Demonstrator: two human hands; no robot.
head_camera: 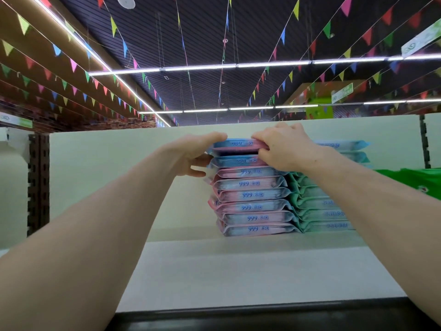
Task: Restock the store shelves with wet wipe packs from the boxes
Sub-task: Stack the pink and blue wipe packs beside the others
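Both hands were at the top of the pile. The left hand (198, 151) curled round the left end of the uppermost flat pink-and-blue plastic wet wipe pack (236, 144), and the right hand (284, 149) pinched its front edge near the right end. That pack lay on a tall stack of matching pink-and-blue packs (253, 194) toward the back of the white shelf board (238, 271), touching a stack of teal packs (322, 211) on its right. The step looked like seating and squaring the top pack. The next move would likely call for letting go without tipping the uneven pile, then fetching more. No box showed. The right thumb was hidden, and a green object (410, 180) at the shelf's right edge was unclear.
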